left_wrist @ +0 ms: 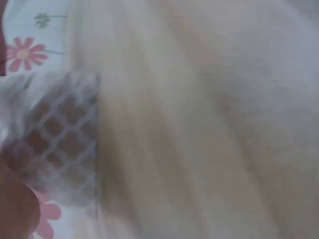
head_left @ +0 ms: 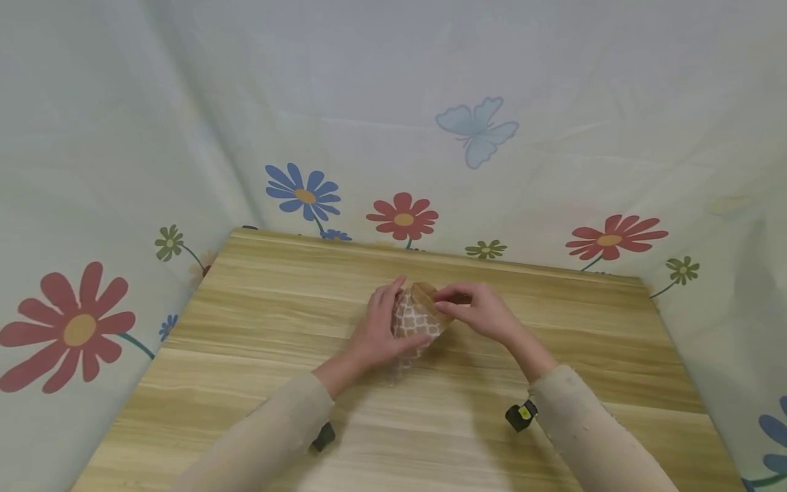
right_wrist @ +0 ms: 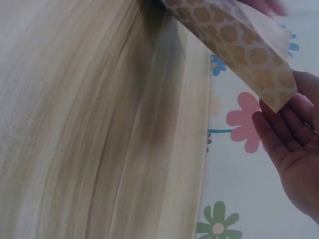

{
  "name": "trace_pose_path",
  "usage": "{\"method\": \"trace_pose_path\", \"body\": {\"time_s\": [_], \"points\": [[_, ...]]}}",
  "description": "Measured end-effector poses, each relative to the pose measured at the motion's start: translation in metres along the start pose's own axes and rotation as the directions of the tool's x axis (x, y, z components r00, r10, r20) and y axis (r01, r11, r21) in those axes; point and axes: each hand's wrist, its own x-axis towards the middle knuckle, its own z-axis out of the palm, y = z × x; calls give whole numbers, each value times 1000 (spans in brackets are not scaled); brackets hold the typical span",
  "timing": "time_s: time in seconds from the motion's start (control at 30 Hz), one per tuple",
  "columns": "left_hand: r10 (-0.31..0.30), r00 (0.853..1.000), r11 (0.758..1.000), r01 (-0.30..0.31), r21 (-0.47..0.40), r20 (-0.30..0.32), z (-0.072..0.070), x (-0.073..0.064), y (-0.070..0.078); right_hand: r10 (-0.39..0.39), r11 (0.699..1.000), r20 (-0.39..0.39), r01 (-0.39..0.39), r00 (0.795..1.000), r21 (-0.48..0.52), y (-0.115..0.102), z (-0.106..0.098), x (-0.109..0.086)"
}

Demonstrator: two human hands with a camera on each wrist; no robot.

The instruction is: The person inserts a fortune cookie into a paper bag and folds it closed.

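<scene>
A brown paper packet (head_left: 413, 320) with a white lattice pattern is held above the table, tilted, near the middle of the head view. My left hand (head_left: 376, 335) grips its left side, thumb across the front and fingers behind. At the packet's upper right, my right hand (head_left: 482, 313) pinches a plain brown edge between thumb and fingertips. In the right wrist view, the lattice-printed packet (right_wrist: 239, 45) ends in a corner at the right hand (right_wrist: 299, 154), with a translucent layer along one side. The left wrist view is blurred and shows the packet (left_wrist: 65, 132) at its left edge.
A wood-grain table (head_left: 277, 273) lies under both hands. Behind and beside it hangs a pale cloth (head_left: 344, 82) printed with flowers and a butterfly. A dark wrist camera (head_left: 520, 415) is by the right sleeve, another (head_left: 323, 437) by the left.
</scene>
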Motion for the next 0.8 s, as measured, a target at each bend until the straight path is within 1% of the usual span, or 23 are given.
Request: {"method": "trace_pose_path", "body": {"time_s": [0.1, 0.17, 0.23, 0.33, 0.47, 0.63, 0.8], "points": [[28, 999, 994, -29, -103, -17, -9, 5, 0, 6, 1000, -12, -6, 1000, -1, 1, 0, 0], [14, 1000, 989, -17, -146, -25, -13, 10, -1, 0, 1000, -16, 0, 1000, -2, 1, 0, 0], [-21, 1000, 985, 17, -169, -21, -16, 14, -3, -12, 1000, -16, 11, 1000, -15, 1, 1, 0], [-88, 996, 983, 88, -162, 4, -19, 17, -5, -29, 999, -6, 29, 1000, -42, 1, 2, 0], [-145, 988, 971, 151, -185, 44, -19, 20, -7, -51, 996, 4, 51, 999, -72, 0, 3, 1], [-179, 981, 949, 193, -248, 77, -18, 24, -7, -62, 996, -5, 61, 998, -71, 0, 2, 2], [-196, 976, 933, 216, -289, 95, -17, 25, -10, -93, 991, 20, 95, 995, -90, 1, 1, 2]]}}
